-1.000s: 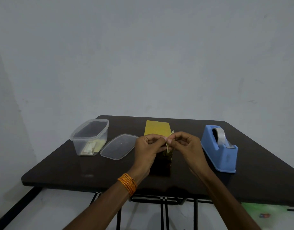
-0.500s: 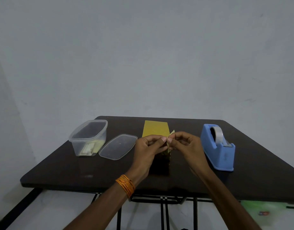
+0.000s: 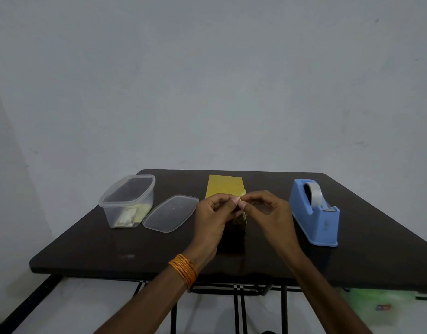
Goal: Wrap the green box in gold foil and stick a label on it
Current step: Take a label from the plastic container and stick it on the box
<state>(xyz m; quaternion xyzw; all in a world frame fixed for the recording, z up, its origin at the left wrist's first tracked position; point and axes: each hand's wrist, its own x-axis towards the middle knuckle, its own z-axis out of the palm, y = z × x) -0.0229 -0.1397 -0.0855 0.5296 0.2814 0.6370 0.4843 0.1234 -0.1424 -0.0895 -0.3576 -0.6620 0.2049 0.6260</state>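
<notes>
The box wrapped in gold foil point(image 3: 225, 185) lies at the middle of the dark table point(image 3: 87, 247), its top yellow and its near end in shadow. My left hand point(image 3: 213, 214) and my right hand point(image 3: 265, 210) meet just above its near end. Both pinch a small pale yellow label point(image 3: 242, 203) between thumb and fingertips. Only a corner and a narrow strip of the label show; the rest is hidden by my fingers. An orange thread band circles my left wrist.
A clear plastic tub point(image 3: 127, 201) with a few paper pieces inside stands at the left, its lid point(image 3: 170, 213) flat beside it. A blue tape dispenser point(image 3: 313, 210) stands at the right. A pale wall rises behind the table.
Both hands stay pinched together on the label over the box; the fingers shift only slightly. The view has drifted a little.
</notes>
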